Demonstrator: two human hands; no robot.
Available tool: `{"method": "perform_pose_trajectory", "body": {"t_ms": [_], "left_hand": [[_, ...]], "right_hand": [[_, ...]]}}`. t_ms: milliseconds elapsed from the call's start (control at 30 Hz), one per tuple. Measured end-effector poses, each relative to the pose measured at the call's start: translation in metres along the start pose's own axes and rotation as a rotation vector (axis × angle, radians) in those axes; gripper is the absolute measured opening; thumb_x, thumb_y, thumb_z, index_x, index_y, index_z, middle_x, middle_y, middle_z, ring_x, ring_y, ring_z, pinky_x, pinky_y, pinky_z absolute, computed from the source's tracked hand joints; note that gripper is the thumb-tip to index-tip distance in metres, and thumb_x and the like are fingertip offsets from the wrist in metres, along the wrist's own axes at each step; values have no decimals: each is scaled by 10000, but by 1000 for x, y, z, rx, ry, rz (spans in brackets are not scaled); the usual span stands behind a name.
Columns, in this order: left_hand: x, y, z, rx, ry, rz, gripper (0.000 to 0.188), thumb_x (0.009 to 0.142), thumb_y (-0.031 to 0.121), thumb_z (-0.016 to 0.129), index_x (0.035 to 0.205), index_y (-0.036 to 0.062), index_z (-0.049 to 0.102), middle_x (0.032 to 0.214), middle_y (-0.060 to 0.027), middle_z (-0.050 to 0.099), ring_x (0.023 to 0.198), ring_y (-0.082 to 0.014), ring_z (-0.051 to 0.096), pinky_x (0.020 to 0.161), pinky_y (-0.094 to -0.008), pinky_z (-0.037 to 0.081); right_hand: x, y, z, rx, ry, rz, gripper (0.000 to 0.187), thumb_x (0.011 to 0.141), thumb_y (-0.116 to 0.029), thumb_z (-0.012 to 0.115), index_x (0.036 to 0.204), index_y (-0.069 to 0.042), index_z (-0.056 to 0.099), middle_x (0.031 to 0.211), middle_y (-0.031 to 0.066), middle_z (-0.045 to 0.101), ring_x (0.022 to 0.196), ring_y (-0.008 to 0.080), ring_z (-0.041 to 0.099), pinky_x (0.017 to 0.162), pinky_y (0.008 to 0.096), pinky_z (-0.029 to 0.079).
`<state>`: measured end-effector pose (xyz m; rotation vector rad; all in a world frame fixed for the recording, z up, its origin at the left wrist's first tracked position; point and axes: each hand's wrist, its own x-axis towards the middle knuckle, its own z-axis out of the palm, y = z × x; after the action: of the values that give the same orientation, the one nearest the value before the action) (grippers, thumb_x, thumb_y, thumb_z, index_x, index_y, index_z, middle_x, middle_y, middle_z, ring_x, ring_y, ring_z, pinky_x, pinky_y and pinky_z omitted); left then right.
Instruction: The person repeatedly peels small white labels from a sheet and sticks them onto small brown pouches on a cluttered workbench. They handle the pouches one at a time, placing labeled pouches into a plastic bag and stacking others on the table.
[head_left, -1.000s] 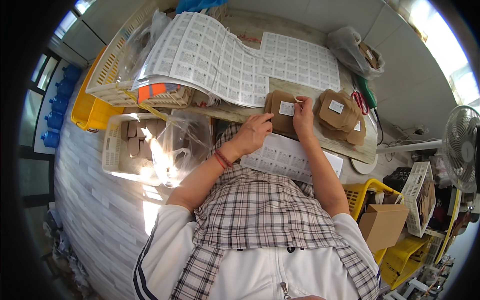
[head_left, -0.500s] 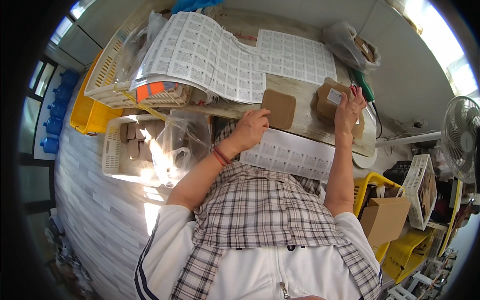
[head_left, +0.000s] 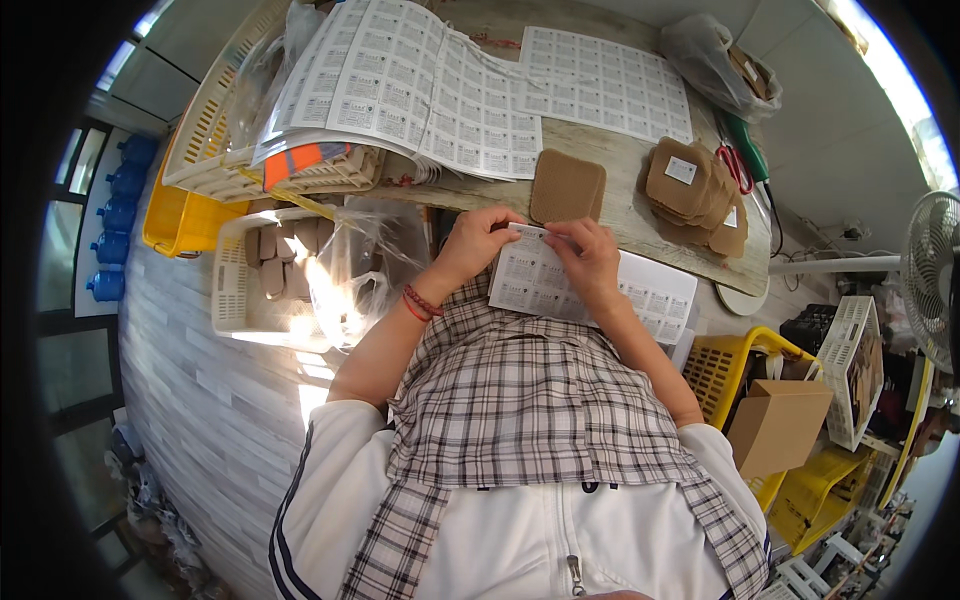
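A white sheet of small labels (head_left: 560, 290) lies on my lap over a checked cloth. My left hand (head_left: 478, 240) and my right hand (head_left: 588, 252) both pinch at its top edge, fingertips close together, picking at one label. Just beyond them a plain brown pouch (head_left: 566, 186) lies flat on the wooden table (head_left: 625, 215). To its right is a pile of brown pouches (head_left: 692, 182), the top one bearing a white label.
Large label sheets (head_left: 440, 85) cover the table's far side and a white basket (head_left: 215, 160). A white crate of brown pouches (head_left: 270, 270) with a clear bag stands at my left. Red scissors (head_left: 738, 165), a fan (head_left: 935, 270), yellow crates and a cardboard box (head_left: 780, 425) are at right.
My right hand has come back from the pile at the right, and my left hand off the brown pouch; both now rest on the label sheet on my lap.
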<state>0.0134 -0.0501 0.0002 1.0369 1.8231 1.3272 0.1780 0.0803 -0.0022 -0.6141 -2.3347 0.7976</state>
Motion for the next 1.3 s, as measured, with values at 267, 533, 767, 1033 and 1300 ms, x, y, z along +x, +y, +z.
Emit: {"method": "perform_pose_trajectory", "body": {"t_ms": [267,533,767,1033,1300], "left_hand": [[7,-10,-4,-114,-90,-118,177,901,85,645,1021,-25,714,824,-27,699,734,-67,613,667,-226,493],[10,-20,-2,-419,-123,-376,217,957,178,618,1032,-5,709,862,-29,702,711,-92,633,649,-243,517],[16,-11,-10,-414,-185,-564,228,962,203,597,1004,4,700,829,-48,701,714,-125,646,655,-279,520],[19,12,0,389,13,232,160,942,116,562,998,-11,640,1007,-143,680,912,-285,634,792,-368,482],[47,-12,24,372,-16,543,254,933,75,548,1143,-50,618,1197,-189,645,1224,-352,555,1081,-444,400]], "right_hand": [[0,6,12,-24,143,-170,131,730,-106,772,846,-158,736,894,-25,673,842,180,627,745,330,444],[-5,11,18,183,131,-203,169,701,22,735,809,-104,706,946,52,654,870,227,627,777,327,488],[-12,10,7,504,-60,-137,160,771,73,687,868,-51,659,1012,74,584,907,209,593,812,279,491],[32,37,-8,907,150,453,38,945,-75,621,943,-37,618,815,-18,579,746,63,513,682,212,422],[69,74,15,403,75,474,84,911,-102,651,940,-25,637,768,31,643,688,111,560,642,274,468]]}}
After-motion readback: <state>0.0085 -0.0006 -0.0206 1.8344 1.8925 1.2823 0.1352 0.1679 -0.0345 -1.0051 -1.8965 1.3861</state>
